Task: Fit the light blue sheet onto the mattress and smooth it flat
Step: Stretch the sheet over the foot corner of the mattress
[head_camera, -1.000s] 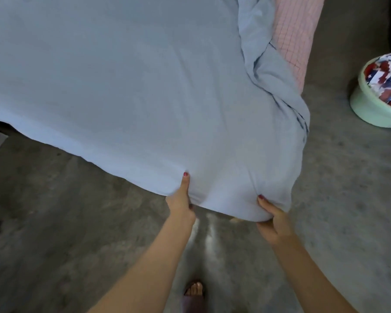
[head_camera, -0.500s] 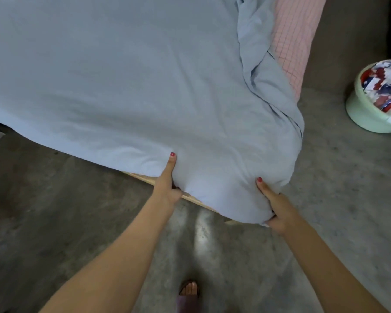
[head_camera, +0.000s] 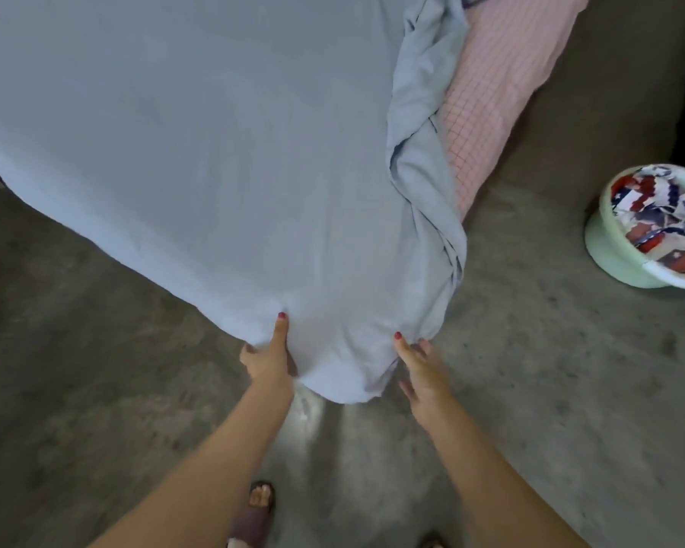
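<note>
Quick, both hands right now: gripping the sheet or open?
Left hand: grip closed on the light blue sheet at the corner, thumb on top.
Right hand: open, straight fingers touching the sheet's corner.

Wooden frame edge now covered by light blue sheet (head_camera: 214,160); right hand (head_camera: 422,373) fingers released, straightened beside corner.

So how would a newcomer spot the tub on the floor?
Start at the bed under the light blue sheet, then look right past the pink checked mattress to the concrete floor. The round pale green plastic tub sits there, stuffed with red, white and blue cloth.
</note>
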